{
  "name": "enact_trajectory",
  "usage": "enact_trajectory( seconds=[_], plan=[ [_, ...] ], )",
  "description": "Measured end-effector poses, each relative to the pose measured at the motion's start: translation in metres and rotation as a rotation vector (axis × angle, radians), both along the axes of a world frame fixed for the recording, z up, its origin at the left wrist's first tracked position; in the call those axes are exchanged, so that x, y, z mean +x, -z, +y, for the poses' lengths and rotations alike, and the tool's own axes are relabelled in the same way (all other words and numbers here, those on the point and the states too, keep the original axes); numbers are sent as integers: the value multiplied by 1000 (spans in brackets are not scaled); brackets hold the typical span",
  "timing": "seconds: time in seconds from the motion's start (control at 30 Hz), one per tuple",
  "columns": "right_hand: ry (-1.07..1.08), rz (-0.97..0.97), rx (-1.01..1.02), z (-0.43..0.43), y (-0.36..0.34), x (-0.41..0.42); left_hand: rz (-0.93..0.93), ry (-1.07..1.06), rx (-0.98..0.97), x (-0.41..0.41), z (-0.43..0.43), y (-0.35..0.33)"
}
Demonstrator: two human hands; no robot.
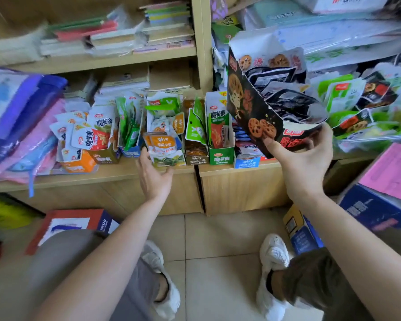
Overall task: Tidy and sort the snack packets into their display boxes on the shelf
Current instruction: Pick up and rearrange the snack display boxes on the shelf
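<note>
The right hand [303, 163] grips a black cardboard display box [248, 112] printed with orange lotus-root slices. Its thumb lies across the glossy front panel and its fingers curl under the base, holding the box raised and tilted above the right end of the pale wood-grain shelf [116, 174]. Crinkled black and silver foil packets [287, 100] lie jumbled inside the box's torn, slanted opening. The left hand [153, 176] is open with relaxed fingers and holds nothing. Its fingertips are just beside a stack of shiny orange and white plastic packets [163, 147] that lean at the shelf's front edge; whether they touch it is unclear. A row of narrow upright cartons stands along the shelf, among them a green cardboard box [220, 158] stuffed with flat pouches. Loose green and white pouches [347, 96] are heaped further right.
</note>
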State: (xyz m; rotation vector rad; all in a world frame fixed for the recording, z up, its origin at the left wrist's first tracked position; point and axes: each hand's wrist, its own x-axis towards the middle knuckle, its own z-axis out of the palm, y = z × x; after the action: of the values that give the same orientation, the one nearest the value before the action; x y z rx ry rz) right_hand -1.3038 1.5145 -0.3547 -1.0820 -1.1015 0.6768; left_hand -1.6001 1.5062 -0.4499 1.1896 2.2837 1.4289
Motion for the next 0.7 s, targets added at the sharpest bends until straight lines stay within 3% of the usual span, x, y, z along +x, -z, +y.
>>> enact_trajectory(
  seconds=[0.3, 0.7],
  plan=[
    [-151, 110, -40, 9, -6, -39, -250, 115, -76, -14, 9, 17],
    [-231, 179, -59, 5, -14, -74, -286, 202, -94, -29, -12, 21]
  ],
)
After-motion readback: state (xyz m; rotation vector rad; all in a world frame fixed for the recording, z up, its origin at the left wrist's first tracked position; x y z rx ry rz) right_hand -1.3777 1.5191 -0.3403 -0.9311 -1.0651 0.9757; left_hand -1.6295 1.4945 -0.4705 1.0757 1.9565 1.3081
